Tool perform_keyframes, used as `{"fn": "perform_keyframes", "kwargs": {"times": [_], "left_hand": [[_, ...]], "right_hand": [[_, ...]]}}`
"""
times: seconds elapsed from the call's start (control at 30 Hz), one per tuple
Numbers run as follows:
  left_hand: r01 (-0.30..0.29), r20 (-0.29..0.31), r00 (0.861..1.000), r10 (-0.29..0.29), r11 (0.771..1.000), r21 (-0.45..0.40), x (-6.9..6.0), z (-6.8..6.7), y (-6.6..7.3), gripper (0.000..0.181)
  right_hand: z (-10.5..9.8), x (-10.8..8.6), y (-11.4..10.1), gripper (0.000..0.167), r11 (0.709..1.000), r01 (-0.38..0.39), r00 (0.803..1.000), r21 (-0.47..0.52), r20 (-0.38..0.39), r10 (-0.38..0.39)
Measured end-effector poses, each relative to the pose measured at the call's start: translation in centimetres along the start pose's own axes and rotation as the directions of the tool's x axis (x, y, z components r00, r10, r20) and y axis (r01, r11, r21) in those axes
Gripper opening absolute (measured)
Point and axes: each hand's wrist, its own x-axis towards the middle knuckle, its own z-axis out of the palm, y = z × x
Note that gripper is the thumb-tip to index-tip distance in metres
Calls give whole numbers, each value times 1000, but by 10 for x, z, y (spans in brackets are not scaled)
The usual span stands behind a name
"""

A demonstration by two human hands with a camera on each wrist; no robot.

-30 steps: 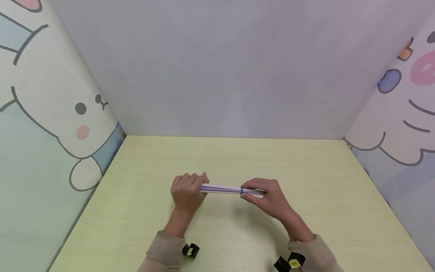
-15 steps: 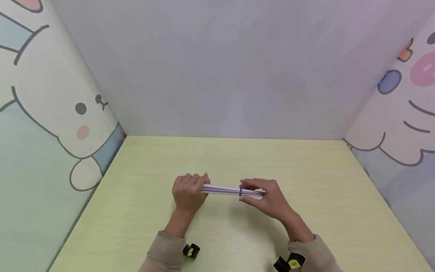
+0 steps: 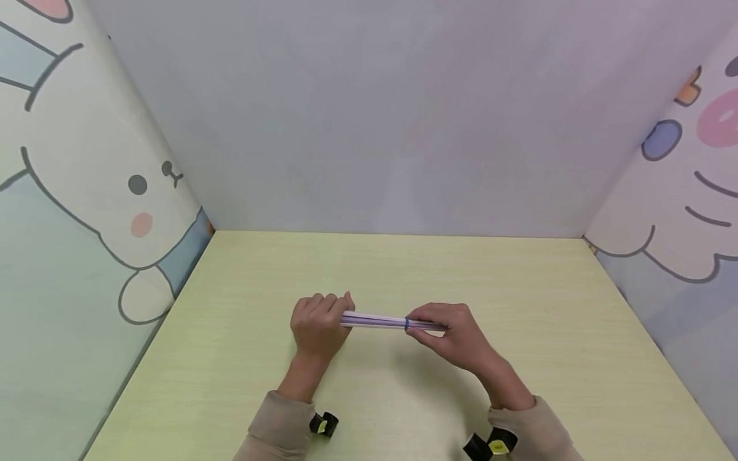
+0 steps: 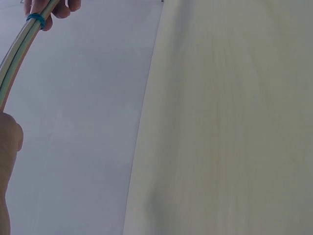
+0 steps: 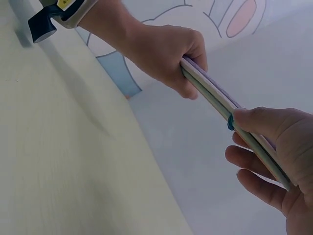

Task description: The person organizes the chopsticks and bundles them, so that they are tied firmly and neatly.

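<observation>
A bundle of thin straight sticks (image 3: 375,320), pale purple, white, green and orange along their sides, is held level above the table between both hands. My left hand (image 3: 318,325) grips its left end in a fist, hiding that end. A blue-green elastic band (image 5: 231,122) circles the bundle toward its right end. With thumb and fingertips, my right hand (image 3: 458,333) pinches at this band, the thumb resting right by it in the right wrist view. The bundle's right end lies inside that hand's palm. In the left wrist view the band (image 4: 36,19) appears at the top left corner.
A pale wood-grain table (image 3: 369,269) lies beneath the hands. Behind it stands a plain grey wall (image 3: 392,128), with cartoon-printed panels on the left (image 3: 75,256) and right (image 3: 680,211). Both sleeves carry black wrist cameras (image 3: 324,424).
My right fingers loosened a little around the band, then pinched in again. The band and right fingertips sit very slightly farther left. The left hand keeps its grip nearly in place.
</observation>
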Motion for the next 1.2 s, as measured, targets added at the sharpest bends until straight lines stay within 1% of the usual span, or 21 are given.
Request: {"fn": "perform_keyframes", "kwargs": {"times": [0.1, 0.27, 0.33, 0.43, 0.63, 0.73, 0.83, 0.93, 1.07, 1.13, 1.2], "left_hand": [[4, -8, 1000, -4, 1000, -5, -1, 1, 2, 31], [2, 12, 1000, -2, 1000, -10, -1, 1, 4, 29], [3, 22, 1000, -3, 1000, -8, 0, 1, 5, 29], [5, 25, 1000, -5, 1000, -8, 1, 0, 6, 29], [1, 21, 1000, -1, 1000, -9, 1, 0, 7, 29], [0, 22, 1000, 0, 1000, -7, 1, 0, 7, 29], [1, 17, 1000, -1, 1000, -6, 0, 1, 5, 29], [10, 9, 1000, -10, 1000, -8, -1, 1, 2, 31], [21, 17, 1000, -20, 1000, -11, 0, 0, 0, 32], [18, 31, 999, -18, 1000, -9, 0, -1, 2, 30], [15, 33, 999, -14, 1000, -11, 1, -2, 3, 29]], "right_hand": [[3, 1, -2, 25, 1000, -3, 1000, -22, 12, 3], [7, 2, -5, 27, 994, 12, 999, -111, 40, -8], [8, 2, -6, 28, 989, 25, 999, -147, 38, -20], [8, 2, -6, 30, 984, 36, 999, -177, 30, -31], [8, 1, -6, 32, 976, 32, 999, -214, 33, -26], [6, 1, -7, 35, 975, 18, 999, -224, 47, -8], [2, 1, -8, 38, 974, 2, 999, -228, 39, 7], [-1, 0, -9, 32, 970, 12, 1000, -244, 16, -8], [-1, 1, -11, 22, 957, 58, 998, -285, 17, -55], [1, 1, -12, 22, 948, 67, 998, -310, 32, -60], [3, 2, -14, 24, 939, 60, 998, -338, 44, -48]]}}
